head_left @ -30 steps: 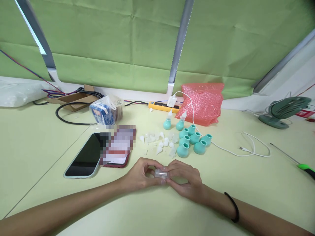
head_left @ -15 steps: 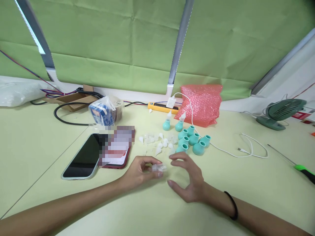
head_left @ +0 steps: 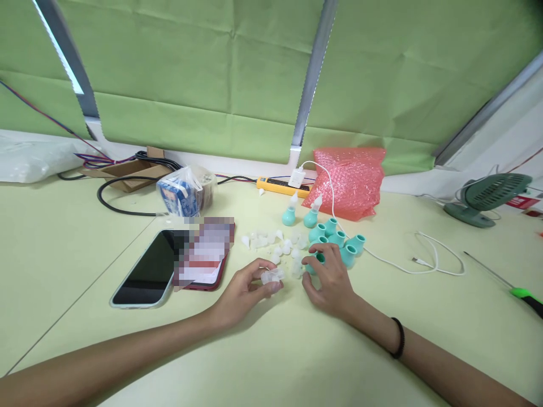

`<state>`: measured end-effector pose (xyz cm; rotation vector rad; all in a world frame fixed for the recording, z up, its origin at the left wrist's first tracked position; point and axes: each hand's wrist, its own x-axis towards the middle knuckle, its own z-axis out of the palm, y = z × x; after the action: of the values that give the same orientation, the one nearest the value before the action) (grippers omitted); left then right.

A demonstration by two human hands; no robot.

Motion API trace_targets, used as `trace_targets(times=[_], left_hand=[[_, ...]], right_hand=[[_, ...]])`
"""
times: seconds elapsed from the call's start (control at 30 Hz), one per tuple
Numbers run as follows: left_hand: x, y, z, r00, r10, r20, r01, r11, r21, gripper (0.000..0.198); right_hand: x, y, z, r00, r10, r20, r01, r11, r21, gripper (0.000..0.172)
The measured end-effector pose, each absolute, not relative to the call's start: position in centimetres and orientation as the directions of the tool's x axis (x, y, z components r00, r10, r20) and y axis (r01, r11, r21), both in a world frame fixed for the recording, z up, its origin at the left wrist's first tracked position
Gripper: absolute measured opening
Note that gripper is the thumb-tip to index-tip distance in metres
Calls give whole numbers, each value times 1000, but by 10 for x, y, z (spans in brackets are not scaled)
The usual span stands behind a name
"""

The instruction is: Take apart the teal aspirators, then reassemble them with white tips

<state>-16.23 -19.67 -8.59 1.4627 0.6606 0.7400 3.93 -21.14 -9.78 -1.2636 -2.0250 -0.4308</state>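
Note:
My left hand [head_left: 246,289] is closed around a small clear plastic piece [head_left: 271,276] held just above the table. My right hand [head_left: 328,280] has its fingers curled over a teal rubber bulb [head_left: 317,260] at the near edge of a cluster of several teal bulbs [head_left: 339,240]. Small white cone tips [head_left: 275,243] lie scattered between my two hands and beyond them. Two teal bulbs with white tips fitted [head_left: 300,213] stand upright behind the cluster.
Two phones [head_left: 169,265] lie left of my hands. A pink bubble-wrap bag [head_left: 350,181], a yellow power strip [head_left: 278,186], a white charging cable [head_left: 424,257], a wrapped blue carton [head_left: 182,192], a small green fan [head_left: 487,198] and a green-handled screwdriver [head_left: 520,294] sit on the pale green table [head_left: 424,328].
My hands were together on the clear piece, then parted. My right hand let go and moved forward onto a teal bulb. My left hand kept the clear piece and shifted slightly forward.

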Motion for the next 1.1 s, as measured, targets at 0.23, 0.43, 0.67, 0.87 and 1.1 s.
trace_targets(times=[0.23,0.43,0.67,0.87,1.1], left_hand=[[-165,-197,-84,583,806,98,9,-127,992,23],[-165,-196,-87,473,871,134,43,-175,984,25],[-172,-204,-86,505,820,268,81,-354,932,22],[-172,-208,-80,724,558,405,-24,-566,824,20],[-167,-206,-75,829,486,277,-4,-490,872,20]], right_hand=[[38,-208,-104,-175,617,767,842,498,-208,22],[36,-212,-98,-135,423,896,788,594,-162,26],[13,-238,-96,-265,407,874,584,789,-191,28],[5,-242,-99,-313,568,761,452,794,-406,37],[14,-241,-97,-414,472,779,498,833,-240,44]])
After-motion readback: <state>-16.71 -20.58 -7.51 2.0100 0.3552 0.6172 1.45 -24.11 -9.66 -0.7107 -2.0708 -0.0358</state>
